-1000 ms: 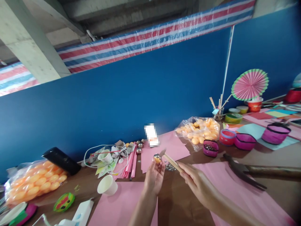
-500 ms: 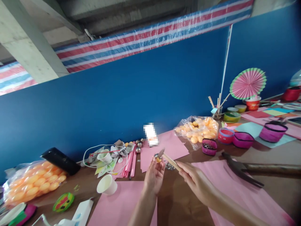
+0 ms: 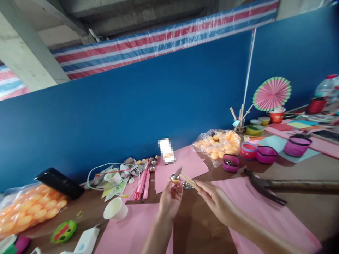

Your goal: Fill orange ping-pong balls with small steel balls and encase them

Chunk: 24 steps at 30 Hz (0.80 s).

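My left hand [image 3: 169, 199] is raised over the brown table [image 3: 198, 225], its fingertips pinched on a small orange ball [image 3: 175, 179] with a silvery bit on it. My right hand [image 3: 215, 201] grips the wooden handle of a small knife [image 3: 186, 178]. The knife's blade tip touches the ball. Both hands hang just above a pink paper sheet [image 3: 180, 165] and a small heap of shiny metal bits [image 3: 187, 186].
Bags of orange balls lie at the left [image 3: 29, 210] and back right [image 3: 218, 144]. A hammer [image 3: 278, 185] rests on pink paper at the right. A white paper cup [image 3: 115, 210], pink bowls [image 3: 266, 155], a paper fan [image 3: 271, 93] and a blue wall [image 3: 132, 113] surround the spot.
The view has swung slightly, so everything slides left in the picture. Both hands stay together with the blade at the ball.
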Available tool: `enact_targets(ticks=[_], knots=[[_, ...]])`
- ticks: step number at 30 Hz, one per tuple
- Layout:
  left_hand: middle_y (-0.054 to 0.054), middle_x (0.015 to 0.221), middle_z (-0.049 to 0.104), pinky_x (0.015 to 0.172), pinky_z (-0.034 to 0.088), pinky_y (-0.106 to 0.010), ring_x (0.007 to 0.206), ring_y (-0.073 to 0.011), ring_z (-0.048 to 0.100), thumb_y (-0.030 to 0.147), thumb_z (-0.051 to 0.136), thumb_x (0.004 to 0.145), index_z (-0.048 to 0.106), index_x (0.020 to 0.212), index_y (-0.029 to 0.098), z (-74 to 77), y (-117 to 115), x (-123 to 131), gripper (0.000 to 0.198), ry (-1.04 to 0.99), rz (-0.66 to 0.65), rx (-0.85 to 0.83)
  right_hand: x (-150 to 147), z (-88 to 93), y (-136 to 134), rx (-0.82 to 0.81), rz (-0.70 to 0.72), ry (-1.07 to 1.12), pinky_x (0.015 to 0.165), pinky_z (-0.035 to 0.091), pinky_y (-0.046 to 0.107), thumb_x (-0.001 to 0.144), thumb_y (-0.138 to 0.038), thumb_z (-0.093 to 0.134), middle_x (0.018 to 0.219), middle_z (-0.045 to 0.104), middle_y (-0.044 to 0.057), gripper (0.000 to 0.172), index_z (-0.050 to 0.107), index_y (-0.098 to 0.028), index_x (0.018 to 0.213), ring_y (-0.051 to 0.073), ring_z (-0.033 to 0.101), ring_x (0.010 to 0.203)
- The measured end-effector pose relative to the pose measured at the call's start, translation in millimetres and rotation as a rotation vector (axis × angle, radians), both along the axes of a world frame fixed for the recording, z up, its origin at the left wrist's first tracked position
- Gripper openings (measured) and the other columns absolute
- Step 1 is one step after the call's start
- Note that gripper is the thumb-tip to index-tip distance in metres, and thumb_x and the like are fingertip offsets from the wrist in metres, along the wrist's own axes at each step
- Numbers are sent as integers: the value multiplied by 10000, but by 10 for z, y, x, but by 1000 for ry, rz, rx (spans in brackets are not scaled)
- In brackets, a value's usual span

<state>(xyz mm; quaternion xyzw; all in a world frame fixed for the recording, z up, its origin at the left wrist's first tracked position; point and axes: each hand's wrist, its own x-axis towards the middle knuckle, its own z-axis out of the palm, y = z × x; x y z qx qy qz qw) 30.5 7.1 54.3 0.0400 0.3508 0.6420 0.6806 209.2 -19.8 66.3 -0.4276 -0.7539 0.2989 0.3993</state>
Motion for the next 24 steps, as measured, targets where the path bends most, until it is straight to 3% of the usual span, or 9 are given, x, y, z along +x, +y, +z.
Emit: enact_targets(ticks=[4,8,11,18,24], knots=[[-71,708,619,599,540,-196,613,-94,609,124,502,807,581,726,89,-46,-80,-116,119,68,13,-26,260,-104,166,94,-168,-129,822,438,315,878,-210,339,1060,586,94,321,507,-191,1151,208,561,946],[-102,799,645,586,546,-225,627,-111,621,130,456,831,595,788,89,-88,-202,-314,151,76,-28,-39,654,-249,283,85,-374,-516,675,427,266,801,-81,343,932,593,65,465,459,-243,1222,196,581,825],[-110,808,653,581,544,-229,619,-112,623,122,445,834,595,791,88,-122,-263,-415,160,58,-11,-49,849,-370,303,65,-435,-610,647,408,285,747,-25,348,835,577,67,509,509,-232,1183,218,579,789],[-130,788,664,558,534,-218,588,-109,622,134,418,849,607,784,72,-159,-288,-422,209,45,-9,-70,885,-473,334,107,-436,-846,657,398,280,757,24,312,881,567,108,521,521,-190,1182,215,564,798],[-130,810,665,569,529,-201,588,-96,620,151,441,844,606,800,83,-125,-317,-411,184,20,-18,-71,854,-514,384,202,-450,-911,614,394,277,767,37,303,896,558,112,501,542,-194,1141,224,535,818]])
